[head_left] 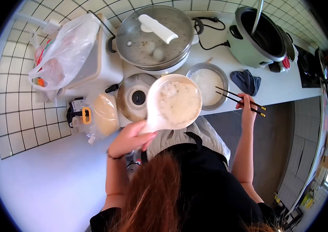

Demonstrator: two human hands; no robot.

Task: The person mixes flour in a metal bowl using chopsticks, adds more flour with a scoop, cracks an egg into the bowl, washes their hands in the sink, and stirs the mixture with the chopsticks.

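My left hand (pixel 130 138) is wrapped round the handle of a white scoop (pixel 153 101), which holds a pale, whitish food (pixel 180 102). The scoop is above the counter's front edge and partly covers a metal lid (pixel 127 98) with a black knob. In my right hand (pixel 247 104) is a pair of black chopsticks (pixel 231 98) with gold ends. Their tips point left over a round metal pan (pixel 226 83) with a white layer (pixel 207 83) in it. The pan stands just right of the scoop.
A steamer with a glass lid (pixel 133 54) is at the back, beside a black cable. A green cooker (pixel 239 48) and a dark cloth (pixel 245 82) are to the right. Plastic bags (pixel 71 50) and a bagged pale item (pixel 106 112) lie left.
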